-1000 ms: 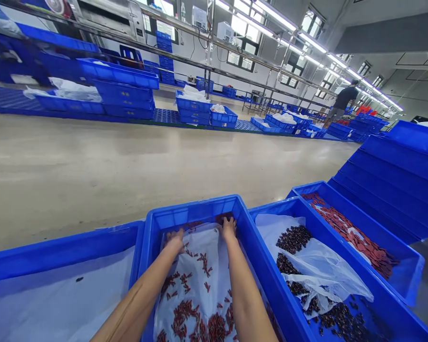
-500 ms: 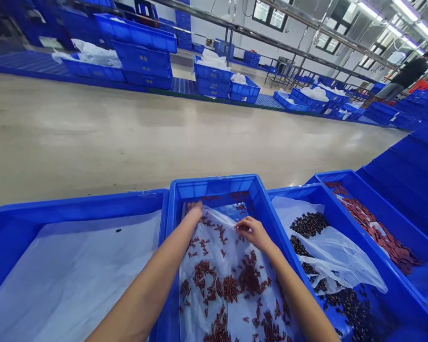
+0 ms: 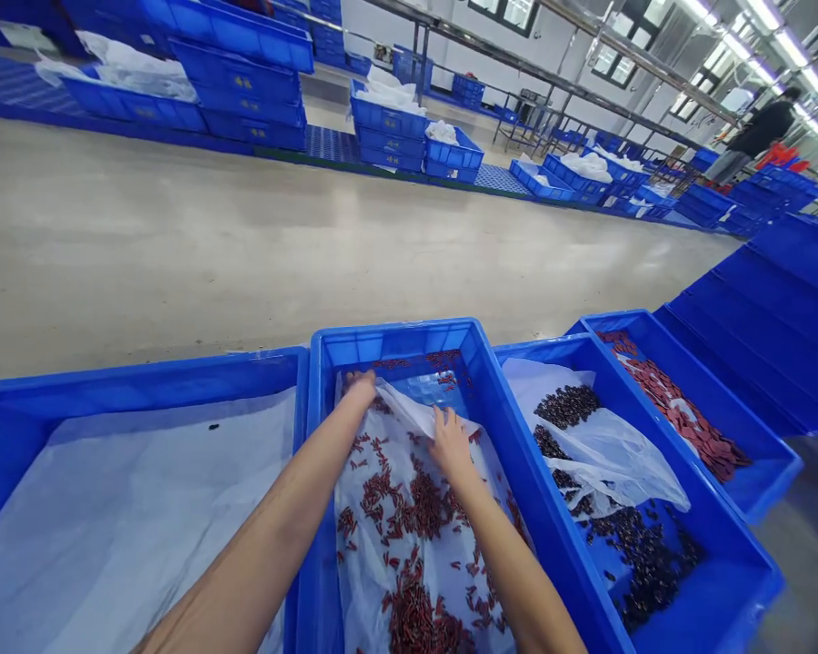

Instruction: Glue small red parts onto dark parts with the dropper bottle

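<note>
Left hand (image 3: 360, 386) is curled closed on the far edge of the plastic sheet (image 3: 374, 590), at the back of the middle blue bin (image 3: 395, 332). Right hand (image 3: 448, 442) lies on a raised fold of the same sheet (pinching or just pressing, cannot tell). Small red pieces (image 3: 423, 509) are scattered over the sheet. The left bin (image 3: 143, 377) holds a white liner (image 3: 129, 509). The right bin (image 3: 736, 590) holds dark pieces (image 3: 654, 563) under a clear bag (image 3: 606, 454).

crate (image 3: 327, 350): glossy blue plastic | liner sheet (image 3: 409, 422): thin translucent plastic film | floor (image 3: 245, 245): smooth, semi-matt
</note>
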A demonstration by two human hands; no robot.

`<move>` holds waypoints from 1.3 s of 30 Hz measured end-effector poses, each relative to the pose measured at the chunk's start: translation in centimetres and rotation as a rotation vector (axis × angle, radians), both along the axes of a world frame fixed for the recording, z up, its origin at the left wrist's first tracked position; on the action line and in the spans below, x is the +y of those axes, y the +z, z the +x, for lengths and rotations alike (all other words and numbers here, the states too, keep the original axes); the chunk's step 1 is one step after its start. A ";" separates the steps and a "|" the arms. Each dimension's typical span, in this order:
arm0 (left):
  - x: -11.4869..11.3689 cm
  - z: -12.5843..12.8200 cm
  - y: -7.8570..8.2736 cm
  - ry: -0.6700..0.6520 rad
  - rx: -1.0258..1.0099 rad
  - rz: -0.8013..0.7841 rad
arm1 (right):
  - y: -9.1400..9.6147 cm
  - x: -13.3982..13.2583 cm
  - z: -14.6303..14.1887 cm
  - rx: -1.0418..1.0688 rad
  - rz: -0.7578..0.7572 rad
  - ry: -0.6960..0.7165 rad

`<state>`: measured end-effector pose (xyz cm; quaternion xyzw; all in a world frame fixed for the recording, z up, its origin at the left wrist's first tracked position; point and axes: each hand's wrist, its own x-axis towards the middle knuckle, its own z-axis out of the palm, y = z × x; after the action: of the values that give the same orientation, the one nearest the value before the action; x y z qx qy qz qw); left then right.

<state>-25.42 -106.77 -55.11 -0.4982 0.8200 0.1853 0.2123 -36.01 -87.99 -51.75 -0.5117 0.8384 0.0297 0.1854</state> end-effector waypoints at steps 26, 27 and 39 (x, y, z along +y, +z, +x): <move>16.7 7.9 22.4 -0.632 0.268 0.310 | 11.6 21.8 -3.5 0.056 -0.731 -0.418; 16.8 8.1 23.0 -0.634 0.262 0.317 | 11.9 21.9 -3.0 0.048 -0.786 -0.451; 17.1 11.5 26.9 -0.552 0.343 0.363 | 14.0 18.7 -1.2 0.023 -1.189 -0.574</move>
<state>-13.93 -89.67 -28.19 -0.1744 0.9009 0.3444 0.1986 -37.21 -69.28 -37.79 -0.2827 0.8169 -0.4836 -0.1371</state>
